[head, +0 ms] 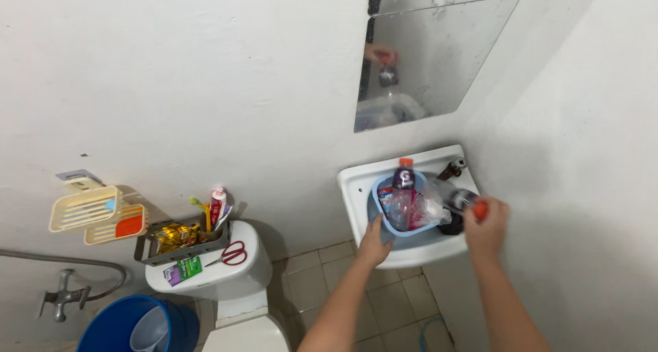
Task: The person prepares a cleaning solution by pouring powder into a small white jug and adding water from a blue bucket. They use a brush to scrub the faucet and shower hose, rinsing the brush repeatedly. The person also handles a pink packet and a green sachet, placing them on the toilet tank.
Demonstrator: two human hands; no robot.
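Where two white plastered walls meet in a corner, a white ceramic wall basin (356,180) hangs above a floor of pale square tiles (322,276), and both hands work at it. The left hand (375,244) is curled over the front rim of a light blue plastic tub (379,194) that sits in the basin, fingers closed on its edge. Inside the tub, just beyond that hand, stands a clear plastic bottle with purple label and orange cap (402,200) beside crumpled clear plastic wrapping (430,207). The right hand (486,227) is closed around the neck of a dark plastic bottle with an orange-red cap (460,204), which lies tilted at the basin's right edge, touching the tub's side. Beyond the right hand, a dark metal tap (452,168) stands at the basin's back corner, and a frameless mirror (439,50) hangs higher on the wall.

To the right of the right hand the side wall is close, leaving little room. To the left of the left hand there is open floor, then a white toilet cistern (226,273) bearing red-handled scissors (233,254) and a grey rack of toiletries (181,239). Further left hang yellow and orange plastic soap trays (96,215), with a blue plastic bucket (113,328) below them.
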